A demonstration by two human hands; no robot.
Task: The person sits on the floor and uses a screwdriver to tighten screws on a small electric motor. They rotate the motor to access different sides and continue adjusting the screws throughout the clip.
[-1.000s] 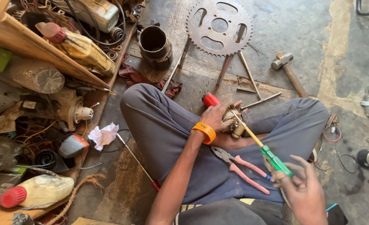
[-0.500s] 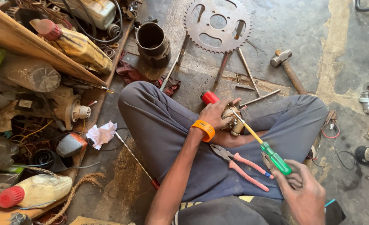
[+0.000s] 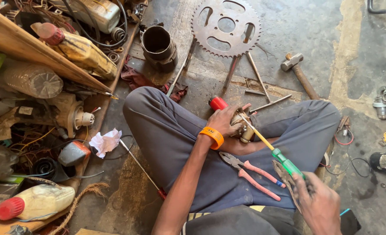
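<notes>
Since the earlier frame, the right hand (image 3: 321,204) has drawn slightly nearer the body; its fingers are clenched around the green handle of a screwdriver (image 3: 273,151), whose yellow shaft reaches up to a small metal part (image 3: 242,126). That part sits on the lap, above the crossed legs, grasped by the left hand (image 3: 224,120), which wears an orange wristband (image 3: 214,136). Pink-handled pliers (image 3: 250,172) lie on the thigh just beside. A sprocket (image 3: 226,27) and hammer (image 3: 298,75) rest on the floor beyond the knees.
</notes>
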